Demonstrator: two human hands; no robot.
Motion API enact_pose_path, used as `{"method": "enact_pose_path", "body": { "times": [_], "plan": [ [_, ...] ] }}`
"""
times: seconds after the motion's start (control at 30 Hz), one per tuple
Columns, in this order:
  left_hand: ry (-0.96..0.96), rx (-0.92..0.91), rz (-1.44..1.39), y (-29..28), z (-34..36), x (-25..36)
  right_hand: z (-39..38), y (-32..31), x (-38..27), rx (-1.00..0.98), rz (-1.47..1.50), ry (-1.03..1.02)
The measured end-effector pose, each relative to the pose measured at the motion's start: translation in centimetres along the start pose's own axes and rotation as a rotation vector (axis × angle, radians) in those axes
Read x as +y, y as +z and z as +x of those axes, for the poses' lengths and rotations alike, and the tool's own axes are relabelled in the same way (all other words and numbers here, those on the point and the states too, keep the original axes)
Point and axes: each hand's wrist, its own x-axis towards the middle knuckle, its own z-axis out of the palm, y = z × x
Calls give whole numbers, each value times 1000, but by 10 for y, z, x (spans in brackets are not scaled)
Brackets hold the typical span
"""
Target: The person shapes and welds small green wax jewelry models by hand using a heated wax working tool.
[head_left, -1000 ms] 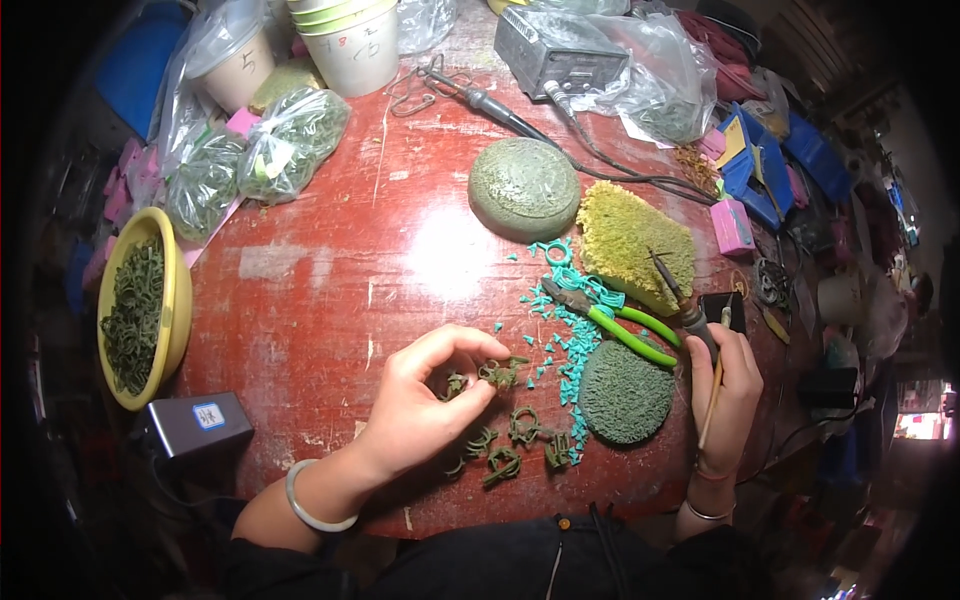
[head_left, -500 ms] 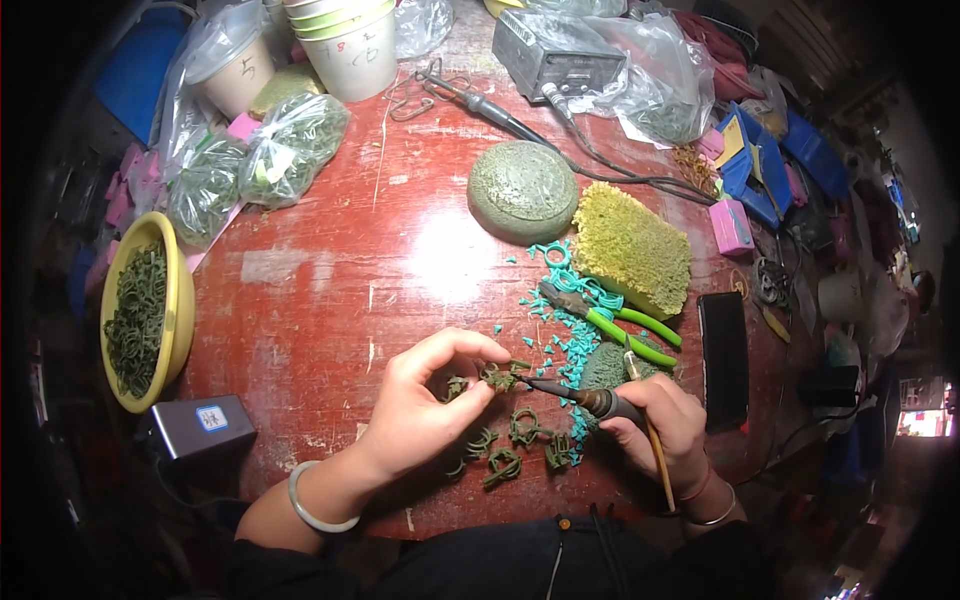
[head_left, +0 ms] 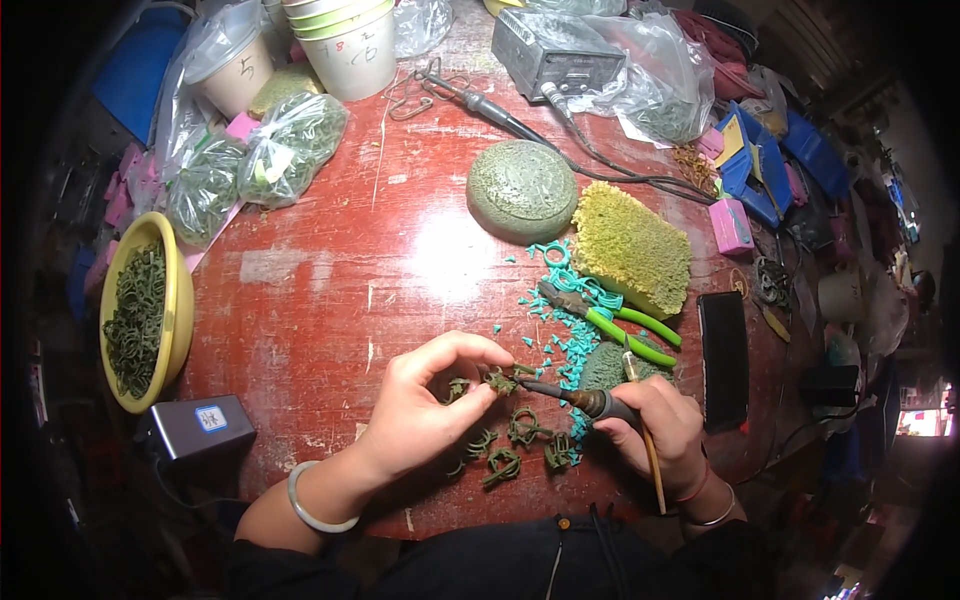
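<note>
My left hand (head_left: 420, 405) pinches a dark green wax ring piece (head_left: 500, 381) between thumb and fingertips. In my right hand (head_left: 665, 425) is a dark wax pen (head_left: 598, 402), its thin tip meeting the piece; contact cannot be told exactly. A slim wooden-handled tool (head_left: 650, 440) is held crosswise in the same hand. Several loose dark green ring pieces (head_left: 503, 465) lie on the table below the left hand. Beside the pen, teal wax rings and scraps (head_left: 572, 345) are scattered, with green-handled cutters (head_left: 630, 335) lying over them.
A round green block (head_left: 522, 192) and a yellow-green sponge (head_left: 635, 245) stand beyond the scraps. A black phone (head_left: 722, 360) lies at right. Leftward sit a yellow bowl (head_left: 182, 335) of dark green pieces and a grey box (head_left: 190, 440). A power unit (head_left: 555, 55) stands at the back.
Both hands stay almost in place. The pen and wooden-handled tool have shifted very slightly, and the right hand's grip tilts a little.
</note>
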Motion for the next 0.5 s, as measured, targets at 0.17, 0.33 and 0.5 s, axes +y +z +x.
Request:
{"method": "enact_pose_path", "body": {
  "times": [0.17,0.33,0.5],
  "plan": [
    [37,-2,17,-1,0,-2,0,2,0,-4,-9,-4],
    [-7,-9,-7,0,-1,0,0,1,0,-9,-10,-5],
    [74,-17,25,0,0,-3,1,0,-2,-23,-7,5]
  ]
}}
